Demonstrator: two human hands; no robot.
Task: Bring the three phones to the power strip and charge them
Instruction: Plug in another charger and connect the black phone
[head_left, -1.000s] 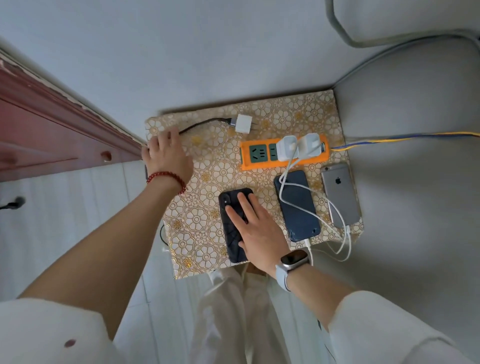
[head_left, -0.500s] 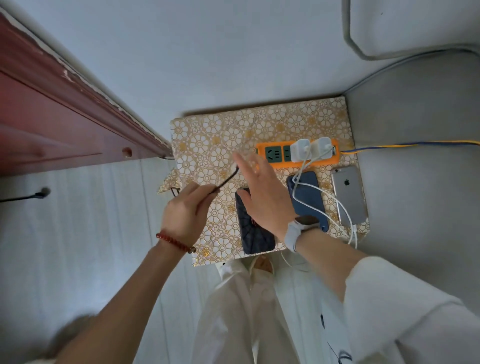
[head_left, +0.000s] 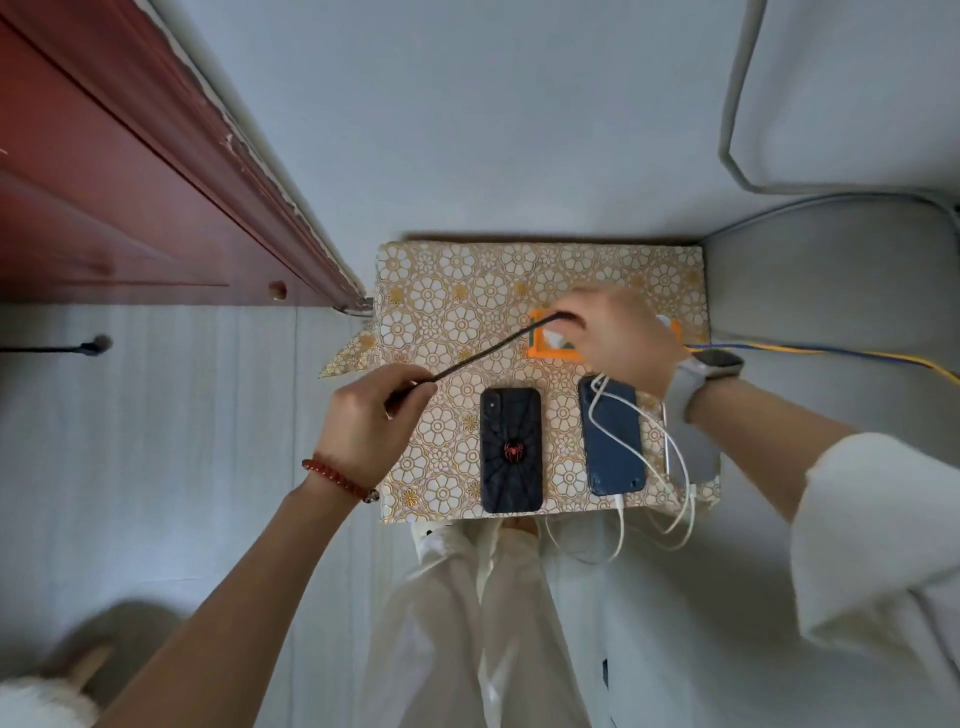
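On the flowered tabletop (head_left: 457, 291) lie a black phone with a red spider (head_left: 510, 449), a dark blue phone (head_left: 612, 439) with white cables over it, and a grey phone (head_left: 696, 452) mostly hidden by my right forearm. My right hand (head_left: 623, 338) covers most of the orange power strip (head_left: 545, 349) and pinches the far end of a black cable (head_left: 493, 351), where a bit of a white adapter shows under the fingers. My left hand (head_left: 371, 421) grips the same cable lower down, left of the black phone. The cable runs taut between both hands.
A red-brown wooden door and frame (head_left: 156, 182) stands to the left. A blue and yellow cord (head_left: 831, 353) leads right from the strip across a grey cushion (head_left: 831, 291). White cables (head_left: 670, 519) hang over the table's front edge above my legs.
My right hand left the black phone, took the adapter end of the black cable and moved it onto the power strip. My left hand picked up the cable and came nearer.
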